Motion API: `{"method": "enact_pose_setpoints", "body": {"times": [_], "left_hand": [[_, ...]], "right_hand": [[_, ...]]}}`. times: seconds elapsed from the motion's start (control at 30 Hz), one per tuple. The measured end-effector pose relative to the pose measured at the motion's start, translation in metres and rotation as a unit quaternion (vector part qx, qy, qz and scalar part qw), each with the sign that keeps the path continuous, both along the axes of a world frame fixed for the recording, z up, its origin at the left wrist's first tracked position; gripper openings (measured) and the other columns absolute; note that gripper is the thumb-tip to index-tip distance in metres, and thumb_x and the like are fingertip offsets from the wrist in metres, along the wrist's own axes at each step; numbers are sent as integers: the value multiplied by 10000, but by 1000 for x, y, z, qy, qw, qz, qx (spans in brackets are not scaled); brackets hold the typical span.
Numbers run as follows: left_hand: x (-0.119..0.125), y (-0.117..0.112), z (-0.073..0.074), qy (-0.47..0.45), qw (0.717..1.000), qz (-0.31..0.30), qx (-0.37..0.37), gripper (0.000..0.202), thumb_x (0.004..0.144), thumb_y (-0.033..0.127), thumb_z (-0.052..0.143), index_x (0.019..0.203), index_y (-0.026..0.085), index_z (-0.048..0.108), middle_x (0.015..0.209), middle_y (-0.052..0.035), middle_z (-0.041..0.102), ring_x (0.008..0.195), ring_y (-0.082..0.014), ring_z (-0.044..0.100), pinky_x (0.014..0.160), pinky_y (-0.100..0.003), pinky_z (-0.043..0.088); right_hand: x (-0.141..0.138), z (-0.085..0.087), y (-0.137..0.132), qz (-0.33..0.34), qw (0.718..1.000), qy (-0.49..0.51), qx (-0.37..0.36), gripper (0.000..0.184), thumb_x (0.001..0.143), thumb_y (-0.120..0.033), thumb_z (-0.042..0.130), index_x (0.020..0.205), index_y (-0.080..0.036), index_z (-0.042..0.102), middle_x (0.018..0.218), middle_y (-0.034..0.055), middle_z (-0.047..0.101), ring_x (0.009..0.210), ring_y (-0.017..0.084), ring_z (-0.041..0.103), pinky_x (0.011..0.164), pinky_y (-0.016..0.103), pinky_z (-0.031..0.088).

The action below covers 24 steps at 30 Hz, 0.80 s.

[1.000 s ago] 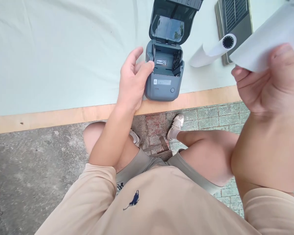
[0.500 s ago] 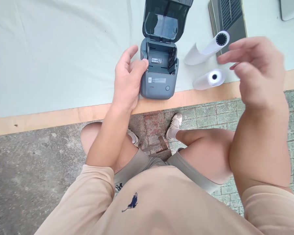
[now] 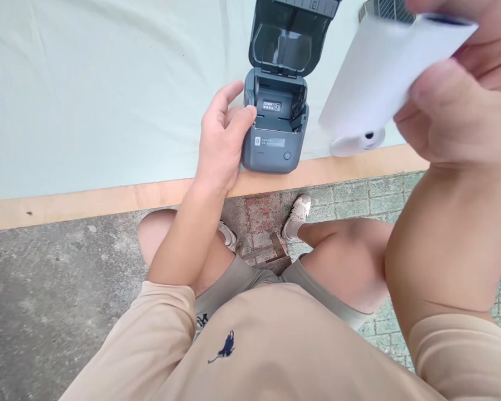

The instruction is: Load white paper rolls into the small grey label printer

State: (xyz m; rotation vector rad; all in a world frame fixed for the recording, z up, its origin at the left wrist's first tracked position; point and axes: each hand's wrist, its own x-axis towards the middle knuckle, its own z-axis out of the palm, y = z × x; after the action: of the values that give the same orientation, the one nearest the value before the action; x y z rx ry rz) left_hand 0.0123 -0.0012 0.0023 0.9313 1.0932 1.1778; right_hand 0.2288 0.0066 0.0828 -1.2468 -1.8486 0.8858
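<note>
A dark blue-grey label printer (image 3: 275, 147) stands near the table's front edge with its lid (image 3: 294, 36) swung up. Its paper bay is bare inside. My left hand (image 3: 225, 131) grips the printer's left side, thumb at the rim of the bay. Raised at the upper right, my right hand (image 3: 455, 106) is closed on a white paper roll (image 3: 371, 72), whose loose end hangs down to the left. Part of that roll is blurred and covered by the fingers. Below it a second paper roll (image 3: 354, 146) lies on the table, partly hidden.
The table (image 3: 108, 111) has a pale cover and a wooden front edge (image 3: 150, 195). A dark gridded object (image 3: 394, 10) lies at the back right, mostly hidden by my right hand and the roll. My legs and the paved ground show below the table.
My right hand has taken hold of the far paper roll and lifted it off the table toward the camera. My left hand stays on the printer, which has shifted slightly in view.
</note>
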Motion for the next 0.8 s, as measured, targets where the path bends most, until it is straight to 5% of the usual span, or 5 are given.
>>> {"method": "enact_pose_setpoints", "body": {"times": [0.07,0.13,0.3,0.47,0.8], "left_hand": [[0,0,0,-9,1000,-15,20,262,740,400,504,986,311,507,843,12,599,781,-167,546,721,-309,438],[0,0,-2,-8,999,-21,37,265,750,389,492,999,299,502,834,3,590,767,-156,547,707,-295,442],[-1,3,-15,-39,997,-24,68,347,734,357,537,1064,278,462,775,1,553,726,-128,546,634,-253,438],[-2,3,-18,-58,994,-41,86,325,732,356,549,1039,297,458,860,-2,570,792,-135,546,656,-255,437],[-1,0,-10,-70,994,-42,74,246,754,276,511,997,301,474,861,8,581,795,-140,540,676,-267,438]], "right_hand": [[-20,12,-9,100,990,-37,-95,555,654,-364,607,1175,-273,437,989,8,553,862,127,555,709,297,473],[-39,15,-11,132,981,-123,-77,465,659,-354,600,1097,-267,469,943,-14,556,806,96,544,663,269,462],[-66,4,1,54,950,-306,32,329,721,-373,509,1030,-269,464,1011,-34,542,909,107,527,776,265,425],[-76,1,5,40,902,-430,22,307,735,-404,448,1023,-295,439,952,-43,561,834,153,530,734,312,375],[-81,-10,6,7,901,-432,48,295,711,-423,470,960,-265,457,1018,-11,500,937,186,473,790,367,358]]}}
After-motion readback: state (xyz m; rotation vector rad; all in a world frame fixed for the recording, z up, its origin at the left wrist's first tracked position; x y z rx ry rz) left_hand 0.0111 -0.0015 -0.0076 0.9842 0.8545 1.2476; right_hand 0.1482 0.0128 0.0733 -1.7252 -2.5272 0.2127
